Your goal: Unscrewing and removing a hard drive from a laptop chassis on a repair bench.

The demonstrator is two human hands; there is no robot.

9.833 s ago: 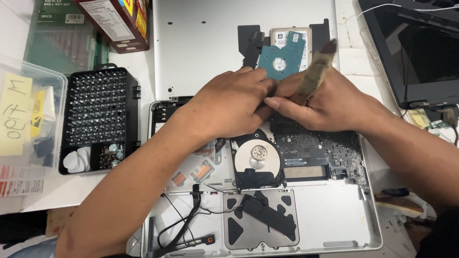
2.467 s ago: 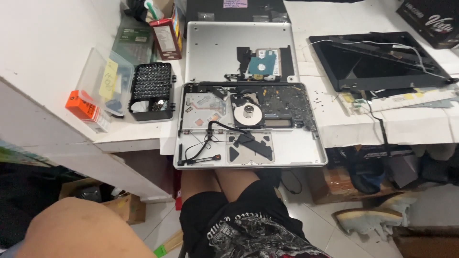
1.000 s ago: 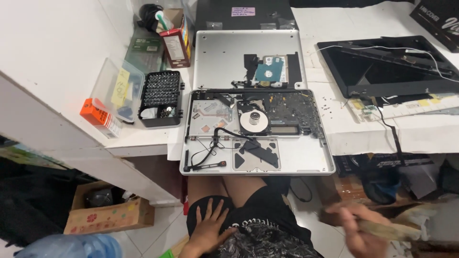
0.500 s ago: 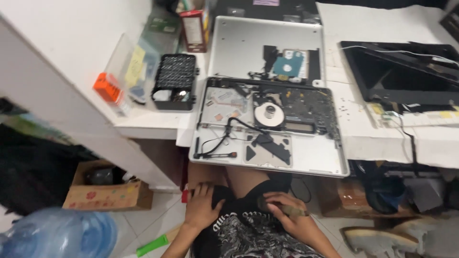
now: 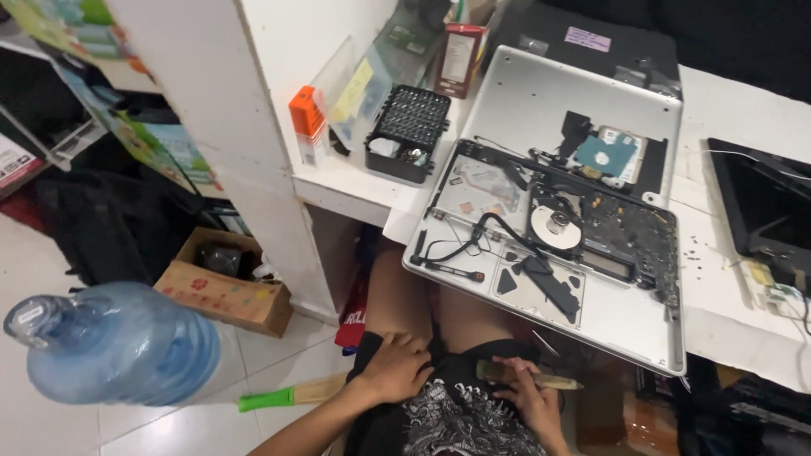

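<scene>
Wooden-handled brush (image 5: 528, 377) gripped in right hand (image 5: 530, 404), left hand (image 5: 395, 369) flat, fingers loose on thigh; best held level, bristles clear of the black shirt (image 5: 460, 418).

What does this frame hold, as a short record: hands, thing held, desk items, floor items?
left hand: flat on the lap, holding nothing
right hand: grip closed on a brush over the lap
desk: opened laptop with its cover behind, bit case, orange box, screen at right
floor: water jug, cardboard box, green-handled tool
</scene>
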